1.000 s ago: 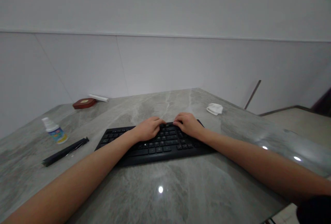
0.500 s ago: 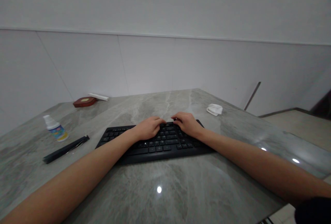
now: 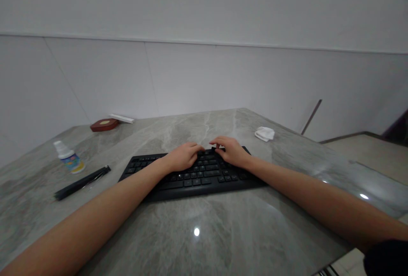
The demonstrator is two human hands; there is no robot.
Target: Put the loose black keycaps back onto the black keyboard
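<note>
A black keyboard (image 3: 199, 189) lies on the grey marbled table, its long near edge toward me. My left hand (image 3: 185, 157) rests over its upper middle, index finger stretched toward the far edge and thumb lower on the keys. Nothing shows in that hand. At the far edge, right of it, my right hand (image 3: 231, 152) bends its thumb and index finger round a small black piece (image 3: 213, 148), too small to name. The two hands' fingertips are close but apart. My left forearm covers part of the keyboard's left side.
On the left stand a white spray bottle (image 3: 69, 157) with a coloured label and a long black brush-like item (image 3: 82, 183). A reddish-brown box (image 3: 104, 125) and a white strip (image 3: 121, 118) lie near the wall. A crumpled white cloth (image 3: 264, 134) sits back right.
My right hand's fingertips have shifted slightly left, and the small black piece is lower, at the keyboard's far edge. My left hand has hardly moved.
</note>
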